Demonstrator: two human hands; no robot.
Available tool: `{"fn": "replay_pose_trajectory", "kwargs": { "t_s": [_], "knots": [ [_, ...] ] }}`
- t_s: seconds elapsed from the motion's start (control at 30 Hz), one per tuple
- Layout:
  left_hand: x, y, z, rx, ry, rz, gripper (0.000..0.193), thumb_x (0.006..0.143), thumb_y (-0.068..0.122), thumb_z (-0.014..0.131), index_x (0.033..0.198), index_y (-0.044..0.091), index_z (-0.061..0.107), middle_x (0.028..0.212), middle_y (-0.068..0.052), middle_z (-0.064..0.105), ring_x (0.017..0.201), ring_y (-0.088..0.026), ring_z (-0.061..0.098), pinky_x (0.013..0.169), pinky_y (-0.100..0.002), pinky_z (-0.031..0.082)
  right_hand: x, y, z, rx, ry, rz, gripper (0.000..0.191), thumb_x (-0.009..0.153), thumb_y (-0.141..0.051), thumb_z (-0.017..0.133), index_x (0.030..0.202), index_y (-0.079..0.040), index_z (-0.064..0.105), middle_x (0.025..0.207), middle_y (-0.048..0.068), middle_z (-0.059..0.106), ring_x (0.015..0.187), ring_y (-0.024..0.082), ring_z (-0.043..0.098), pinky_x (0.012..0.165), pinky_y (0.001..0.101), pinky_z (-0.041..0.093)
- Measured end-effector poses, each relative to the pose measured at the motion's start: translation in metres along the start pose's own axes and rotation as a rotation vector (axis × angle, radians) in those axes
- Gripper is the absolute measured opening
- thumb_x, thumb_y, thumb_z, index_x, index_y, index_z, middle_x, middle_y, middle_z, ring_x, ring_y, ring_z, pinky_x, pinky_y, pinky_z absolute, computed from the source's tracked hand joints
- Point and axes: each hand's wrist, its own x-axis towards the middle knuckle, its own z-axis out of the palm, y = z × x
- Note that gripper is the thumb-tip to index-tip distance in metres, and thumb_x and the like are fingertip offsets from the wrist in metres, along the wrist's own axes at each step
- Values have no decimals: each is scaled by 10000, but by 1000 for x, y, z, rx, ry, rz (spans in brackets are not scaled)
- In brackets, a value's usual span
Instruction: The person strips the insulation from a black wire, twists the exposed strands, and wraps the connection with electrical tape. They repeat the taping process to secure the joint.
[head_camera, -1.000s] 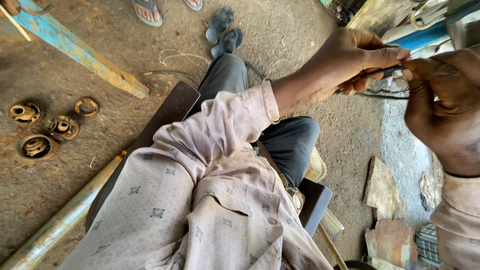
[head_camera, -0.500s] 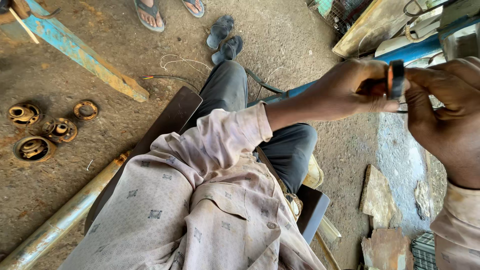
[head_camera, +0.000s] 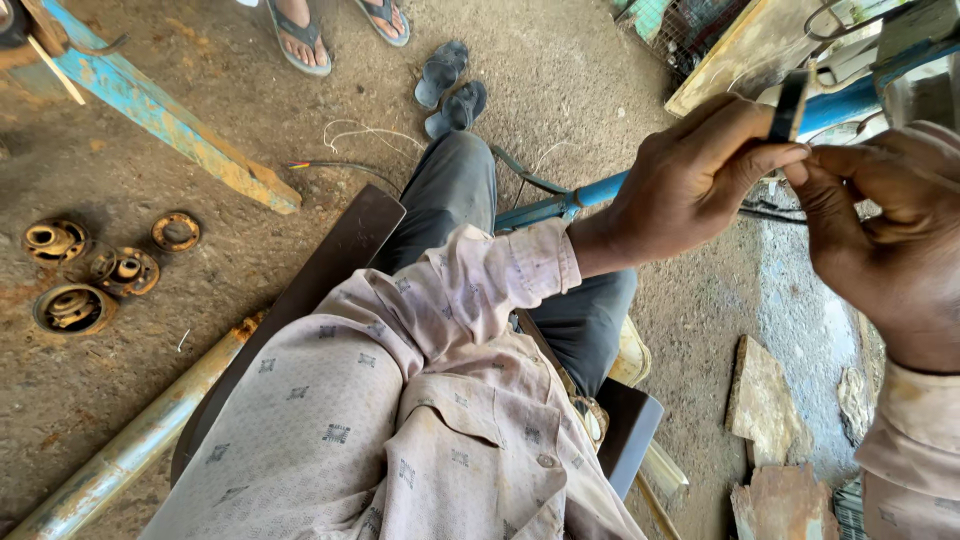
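Observation:
My left hand (head_camera: 690, 185) reaches out from a pale patterned sleeve and pinches a black ring-shaped roll (head_camera: 790, 105), seemingly tape, held on edge between thumb and fingers. Facing it from the right edge of the view, my right hand (head_camera: 885, 250) has its curled fingertips touching the left thumb just under the roll. Thin black wires (head_camera: 762, 212) run between the two hands below the left fingers and into the right hand's grip. Both hands are raised over my knees in dark trousers (head_camera: 460, 195).
Rusty round metal parts (head_camera: 75, 275) lie on the dirt at left, near a blue-painted bar (head_camera: 170, 125) and a long pipe (head_camera: 130, 445). A pair of slippers (head_camera: 450, 85) and another person's sandalled feet (head_camera: 335, 25) are ahead. Stone slabs (head_camera: 760, 400) lie at right.
Both hands have come closer together and a little lower in view. The black roll now stands on edge above the left fingers, and the right fingertips have closed in under it.

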Motion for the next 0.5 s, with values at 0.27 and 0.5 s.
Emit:
{"fn": "replay_pose_trajectory", "kwargs": {
  "t_s": [0.27,0.5],
  "knots": [
    [8,-6,-5,-491,64,-441,286,1046,307,729,1030,26,676,631,1,616,419,-36,549,391,-241,424,-6,10,5,-180,68,-180,95,1077,-8,736,1144,50,771,907,156,681,750,200,587,670,301,432],
    [17,-22,-22,-440,-259,-710,449,900,417,774,987,-13,680,667,-62,695,455,-94,673,339,-258,509,-1,11,-4,-322,17,-328,97,1051,33,758,1145,54,761,920,163,677,815,240,605,718,328,466]
  ]
}}
